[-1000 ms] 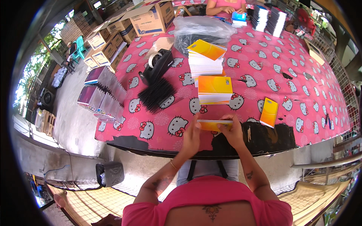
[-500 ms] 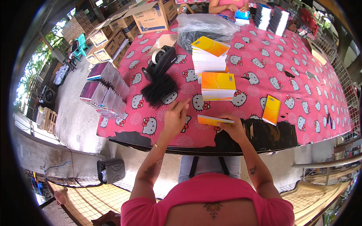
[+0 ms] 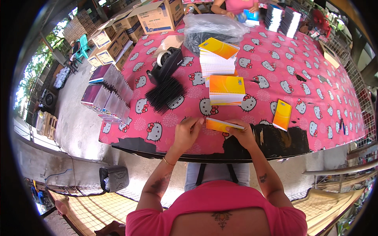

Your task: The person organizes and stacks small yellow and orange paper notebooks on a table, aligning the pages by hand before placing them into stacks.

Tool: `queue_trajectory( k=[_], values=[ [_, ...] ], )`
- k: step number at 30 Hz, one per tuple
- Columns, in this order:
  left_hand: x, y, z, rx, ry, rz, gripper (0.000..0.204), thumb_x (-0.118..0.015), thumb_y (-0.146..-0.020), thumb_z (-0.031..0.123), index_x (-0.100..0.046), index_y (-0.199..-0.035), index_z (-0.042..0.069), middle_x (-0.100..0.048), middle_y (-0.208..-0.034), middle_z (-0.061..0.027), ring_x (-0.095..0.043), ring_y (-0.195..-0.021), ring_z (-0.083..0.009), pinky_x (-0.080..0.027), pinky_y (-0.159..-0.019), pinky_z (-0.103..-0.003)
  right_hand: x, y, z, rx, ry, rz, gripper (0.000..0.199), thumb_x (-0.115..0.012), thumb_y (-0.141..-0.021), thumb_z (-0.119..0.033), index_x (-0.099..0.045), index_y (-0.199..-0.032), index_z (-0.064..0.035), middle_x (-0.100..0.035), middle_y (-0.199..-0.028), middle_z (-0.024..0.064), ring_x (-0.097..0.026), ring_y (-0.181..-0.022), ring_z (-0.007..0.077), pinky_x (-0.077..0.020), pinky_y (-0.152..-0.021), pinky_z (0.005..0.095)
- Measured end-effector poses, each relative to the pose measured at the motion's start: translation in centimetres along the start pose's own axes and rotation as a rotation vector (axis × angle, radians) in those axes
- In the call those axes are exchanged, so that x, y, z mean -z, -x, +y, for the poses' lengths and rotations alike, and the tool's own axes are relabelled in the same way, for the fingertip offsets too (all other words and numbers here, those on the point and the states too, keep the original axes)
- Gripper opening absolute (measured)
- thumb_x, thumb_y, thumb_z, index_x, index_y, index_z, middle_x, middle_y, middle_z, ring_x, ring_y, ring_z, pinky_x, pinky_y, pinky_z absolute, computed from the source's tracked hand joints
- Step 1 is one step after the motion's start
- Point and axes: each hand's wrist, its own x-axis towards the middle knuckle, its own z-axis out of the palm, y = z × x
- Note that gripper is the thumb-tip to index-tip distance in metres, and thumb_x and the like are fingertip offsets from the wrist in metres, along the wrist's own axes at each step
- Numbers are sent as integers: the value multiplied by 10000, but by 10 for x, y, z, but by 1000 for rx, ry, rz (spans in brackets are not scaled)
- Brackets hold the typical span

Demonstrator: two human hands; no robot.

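My right hand (image 3: 243, 134) grips a small yellow-orange notebook (image 3: 217, 125) by its right end, tilted just above the near edge of the table. At its left end my left hand (image 3: 187, 134) is closed, fingertips pinched together close to the notebook's corner. Whatever those fingertips hold, if anything, is too small to make out. Beyond the notebook stands a stack of yellow notebooks (image 3: 227, 84), with a fanned stack of more yellow notebooks (image 3: 218, 49) behind it. A pile of black spiral coils (image 3: 165, 94) lies to the left. To the right rests a single yellow notebook (image 3: 282, 115).
A black tape dispenser (image 3: 167, 65) and a clear plastic bag (image 3: 212, 29) sit farther back. Purple-covered notebooks (image 3: 108, 92) are stacked at the left edge. Cardboard boxes (image 3: 157, 17) stand far left. Across the pink tablecloth (image 3: 271, 74), another person (image 3: 236, 6) handles a blue notebook (image 3: 251, 17).
My left hand has come in toward the notebook's left end, its fingers curling from extended to pinched. The notebook has tipped so more of its cover shows.
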Motion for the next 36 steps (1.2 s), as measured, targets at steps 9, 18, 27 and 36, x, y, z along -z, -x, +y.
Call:
queue_trajectory(
  k=[9, 18, 27, 36],
  values=[
    [13, -29, -11, -266, 66, -187, 150, -689, -912, 142, -678, -1022, 40, -623, -807, -93, -624, -687, -174, -471, -570, -313, -1, 1, -4, -28, -39, -22, 218, -632, -939, -2, -661, -1154, 18, -689, -1022, 45, -635, -890, 91, -522, -802, 237],
    [3, -23, 21, -350, -577, -186, 649, -627, -907, 439, -475, -1393, 36, -467, -1385, -216, -479, -1238, -389, -341, -1016, -575, -14, 6, -18, -37, -78, 83, 265, -717, -900, -70, -669, -1146, 16, -697, -1013, 52, -639, -904, 96, -535, -805, 253],
    [-14, -10, 28, -336, -817, -37, 833, -494, -935, 553, -333, -1468, -67, -283, -1558, -270, -247, -1464, -425, -94, -1111, -709, -23, 5, -41, -47, -56, 129, 271, -723, -893, -76, -671, -1142, 17, -697, -1019, 44, -633, -916, 85, -532, -802, 249],
    [-13, -1, 30, -455, -879, -112, 885, -428, -924, 625, -366, -1438, -93, -344, -1505, -323, -297, -1432, -465, -178, -1102, -691, -27, 5, -59, -72, -76, 79, 269, -699, -906, -68, -672, -1161, 12, -706, -1000, 31, -632, -890, 75, -527, -791, 243]
  ],
)
